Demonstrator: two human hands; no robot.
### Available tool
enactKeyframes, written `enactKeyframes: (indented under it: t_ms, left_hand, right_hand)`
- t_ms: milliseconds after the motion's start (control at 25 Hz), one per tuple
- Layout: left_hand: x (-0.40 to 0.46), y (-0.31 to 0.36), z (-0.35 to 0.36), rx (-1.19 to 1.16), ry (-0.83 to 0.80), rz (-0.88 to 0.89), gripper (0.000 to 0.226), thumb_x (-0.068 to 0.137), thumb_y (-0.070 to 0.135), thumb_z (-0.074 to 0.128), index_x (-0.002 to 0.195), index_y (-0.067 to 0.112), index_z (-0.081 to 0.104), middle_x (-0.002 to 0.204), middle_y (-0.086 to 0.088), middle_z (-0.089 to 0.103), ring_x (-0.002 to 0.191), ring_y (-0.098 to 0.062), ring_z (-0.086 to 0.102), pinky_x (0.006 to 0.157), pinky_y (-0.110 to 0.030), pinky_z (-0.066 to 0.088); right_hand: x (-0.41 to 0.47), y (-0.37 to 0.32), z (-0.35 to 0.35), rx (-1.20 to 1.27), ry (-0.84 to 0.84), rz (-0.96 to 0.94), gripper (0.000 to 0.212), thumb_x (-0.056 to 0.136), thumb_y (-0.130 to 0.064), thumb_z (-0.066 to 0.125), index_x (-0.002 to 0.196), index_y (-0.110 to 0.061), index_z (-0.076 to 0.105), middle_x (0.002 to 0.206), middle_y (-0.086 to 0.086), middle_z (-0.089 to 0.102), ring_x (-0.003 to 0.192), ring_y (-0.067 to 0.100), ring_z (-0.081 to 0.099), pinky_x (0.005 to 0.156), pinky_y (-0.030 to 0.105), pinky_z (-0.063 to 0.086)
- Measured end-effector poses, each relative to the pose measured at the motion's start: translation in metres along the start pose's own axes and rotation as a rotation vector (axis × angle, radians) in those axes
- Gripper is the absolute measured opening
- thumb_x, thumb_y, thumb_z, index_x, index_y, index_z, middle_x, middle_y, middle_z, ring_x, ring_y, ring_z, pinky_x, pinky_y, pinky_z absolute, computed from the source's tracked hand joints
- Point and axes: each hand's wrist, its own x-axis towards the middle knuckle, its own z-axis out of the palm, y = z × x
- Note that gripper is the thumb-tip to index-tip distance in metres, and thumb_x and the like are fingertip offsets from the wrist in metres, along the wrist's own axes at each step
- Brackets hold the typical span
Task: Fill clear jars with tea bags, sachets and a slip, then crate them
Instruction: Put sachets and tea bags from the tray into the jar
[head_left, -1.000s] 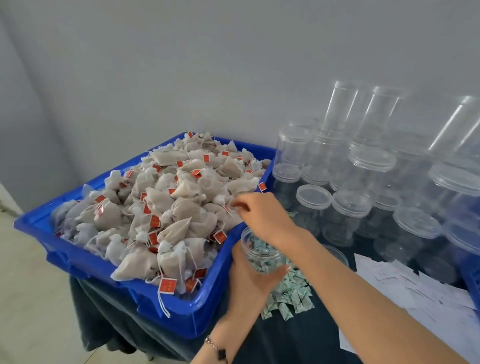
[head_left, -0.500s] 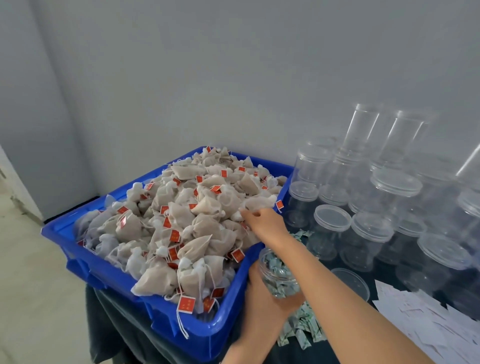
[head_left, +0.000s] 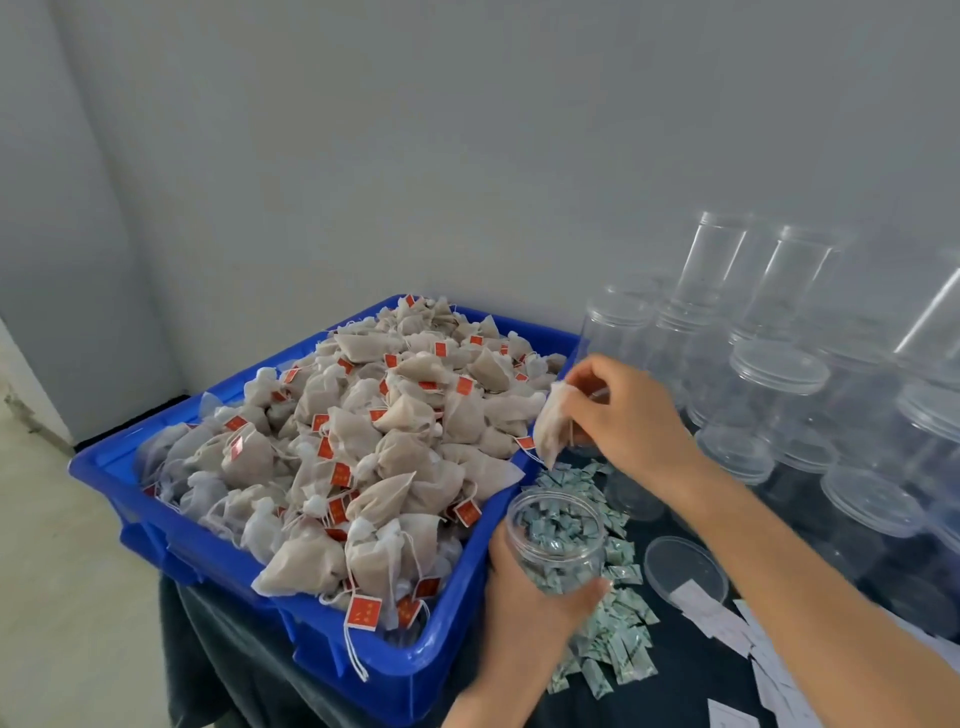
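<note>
- The left hand (head_left: 524, 597) is curling around a clear plastic jar (head_left: 556, 540) of small green sachets, beside the blue crate (head_left: 441, 660).
- The right hand (head_left: 623, 415) is pinching a soft mesh tea bag (head_left: 550, 426), hanging above the jar.
- Loose sachets (head_left: 613, 654) are lying on the dark worktop (head_left: 691, 686).

Left hand (head_left: 524, 597) grips low (fingers curled); right hand (head_left: 623, 410) pinches, raised.
</note>
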Motion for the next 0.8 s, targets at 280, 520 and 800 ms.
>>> enactKeyframes:
  t_ms: [280,520,800]
  left_hand:
    - [0.0,-0.01,0.005,-0.019,0.039,0.111,0.093,0.043,0.057,0.087,0.117,0.061,0.029,0.119,0.04,0.042,0.113,0.023,0.039,0.09,-0.008,0.039]
    - [0.002,-0.014,-0.006,0.055,0.007,0.106,0.089,0.041,0.055,0.081,0.116,0.053,0.033,0.113,0.032,0.053,0.104,0.031,0.041,0.081,0.003,0.038]
    - [0.001,-0.01,-0.004,0.072,0.007,0.067,0.097,0.05,0.038,0.089,0.122,0.046,0.025,0.116,0.032,0.042,0.11,0.017,0.044,0.077,0.004,0.036]
  right_hand:
    - [-0.016,0.0,0.013,-0.256,-0.276,-0.054,0.015,0.092,-0.032,0.057,0.101,-0.024,0.067,0.09,-0.014,0.062,0.079,0.001,0.058,0.068,0.018,0.045]
    - [0.059,-0.009,0.084,-0.054,-0.33,0.029,0.042,0.1,-0.022,0.043,0.142,-0.021,0.04,0.141,0.004,0.048,0.125,0.018,0.049,0.095,0.026,0.038]
    - [0.033,0.005,0.053,-0.084,-0.041,-0.065,0.006,0.093,-0.02,0.056,0.097,-0.024,0.053,0.088,-0.01,0.059,0.074,0.001,0.056,0.061,0.012,0.043]
